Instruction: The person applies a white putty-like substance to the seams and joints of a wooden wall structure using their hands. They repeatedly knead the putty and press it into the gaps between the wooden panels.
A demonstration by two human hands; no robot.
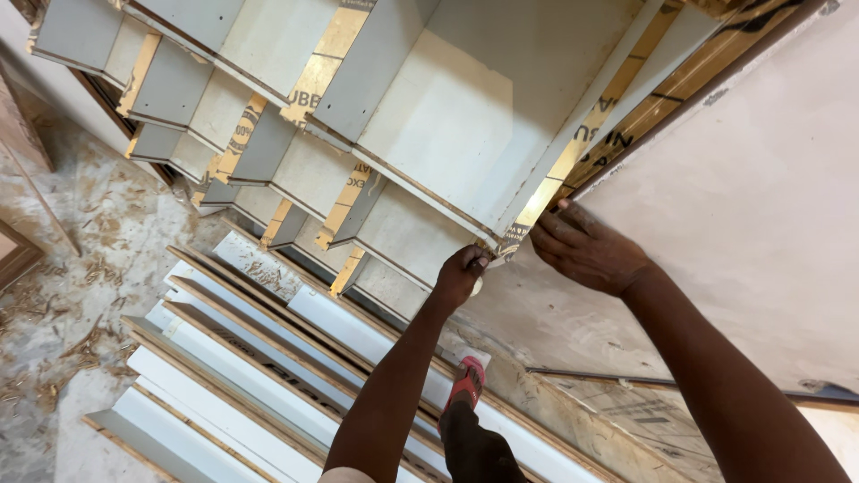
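So the white shelf unit [465,116] is already built, dividers in, and stands against the plastered wall [752,215]. Left hand [463,273] is fisted around something small at its bottom corner, can't tell what. Right hand [586,246] rests open, fingers on the edge. Plenty of cut white boards [242,376] lie unused on the dusty floor [63,304].

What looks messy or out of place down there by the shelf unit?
Wood shavings are scattered over the floor left of the stacked white boards. Both hands, left hand and right hand, press at the shelf unit corner.
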